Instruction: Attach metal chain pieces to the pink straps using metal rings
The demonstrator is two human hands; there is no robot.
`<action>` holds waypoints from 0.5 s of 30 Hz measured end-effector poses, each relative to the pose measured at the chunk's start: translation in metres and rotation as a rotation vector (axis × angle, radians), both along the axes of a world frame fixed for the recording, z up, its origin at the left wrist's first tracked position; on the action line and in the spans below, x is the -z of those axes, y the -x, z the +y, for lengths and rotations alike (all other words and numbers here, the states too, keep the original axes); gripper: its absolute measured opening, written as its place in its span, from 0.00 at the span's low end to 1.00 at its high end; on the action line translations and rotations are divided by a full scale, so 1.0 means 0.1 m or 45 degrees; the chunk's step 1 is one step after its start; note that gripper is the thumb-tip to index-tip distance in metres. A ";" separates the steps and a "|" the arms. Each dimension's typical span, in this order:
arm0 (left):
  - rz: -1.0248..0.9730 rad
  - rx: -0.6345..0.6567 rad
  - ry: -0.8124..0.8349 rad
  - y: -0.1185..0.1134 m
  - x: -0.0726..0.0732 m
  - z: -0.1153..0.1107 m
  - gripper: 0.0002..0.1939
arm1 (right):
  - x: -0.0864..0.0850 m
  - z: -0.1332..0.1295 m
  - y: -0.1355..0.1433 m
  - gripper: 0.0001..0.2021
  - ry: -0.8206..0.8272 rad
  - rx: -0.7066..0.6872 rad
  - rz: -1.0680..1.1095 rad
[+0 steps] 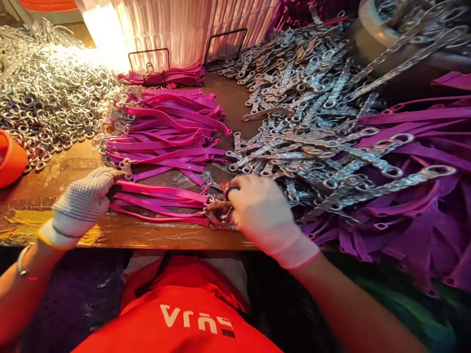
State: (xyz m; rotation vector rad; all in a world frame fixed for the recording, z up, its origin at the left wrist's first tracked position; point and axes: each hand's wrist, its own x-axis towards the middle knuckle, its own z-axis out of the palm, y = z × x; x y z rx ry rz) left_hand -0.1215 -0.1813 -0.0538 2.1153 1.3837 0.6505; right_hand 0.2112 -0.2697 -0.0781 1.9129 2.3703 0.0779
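Observation:
A row of pink straps (pixel 162 199) lies stretched across the near edge of the bench between my two gloved hands. My left hand (pixel 88 198), in a dotted white glove, is closed on the straps' left ends, its fingertips dark. At their right ends, my right hand (pixel 259 208) is curled with its fingers closed over the metal end pieces (pixel 211 208). Brown, worn-looking material covers its fingertips and partly hides what they grip. Just beyond lies a larger bundle of pink straps (pixel 165 132) with metal rings at its left ends.
Metal chain links (pixel 55 93) are heaped at left, near an orange cup (pixel 11 158). Flat silver metal pieces (pixel 294 113) pile up at right, with purple straps (pixel 415 211) beside them. A tub (pixel 371 29) stands back right. Clear plastic sheeting (pixel 176 34) rises behind.

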 end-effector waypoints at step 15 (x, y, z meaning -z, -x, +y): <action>-1.107 -0.101 1.591 -0.86 0.27 -0.30 0.18 | 0.41 0.64 -0.54 0.08 -0.162 -0.148 0.040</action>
